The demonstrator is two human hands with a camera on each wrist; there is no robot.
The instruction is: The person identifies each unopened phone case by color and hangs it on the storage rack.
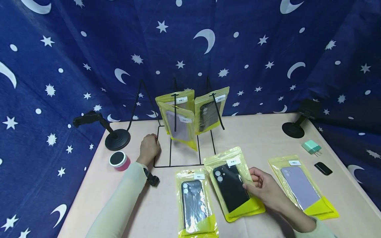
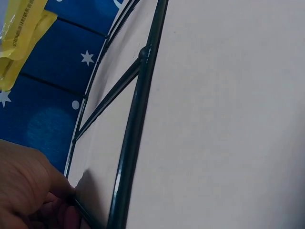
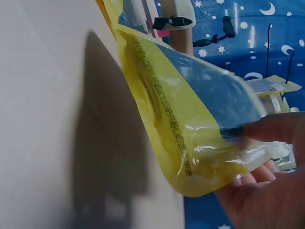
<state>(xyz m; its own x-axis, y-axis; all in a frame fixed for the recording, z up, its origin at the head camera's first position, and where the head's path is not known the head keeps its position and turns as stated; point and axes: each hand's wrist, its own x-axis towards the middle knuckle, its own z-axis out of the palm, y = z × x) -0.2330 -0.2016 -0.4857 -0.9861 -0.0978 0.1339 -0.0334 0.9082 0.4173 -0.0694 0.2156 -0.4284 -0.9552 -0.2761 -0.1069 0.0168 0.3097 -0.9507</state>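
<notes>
Thumb and fingers of the right hand (image 1: pixel 266 189) pinch a yellow pouched black phone case (image 1: pixel 230 189); over there, the left hand (image 1: pixel 149 148) apparently grips the wire display rack (image 1: pixel 178 166).

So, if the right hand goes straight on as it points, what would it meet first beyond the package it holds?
Probably a phone-case pouch hanging on the wire rack, perhaps the front lavender one; depth is unclear.

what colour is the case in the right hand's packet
The case is black; head view shows it best.
</notes>
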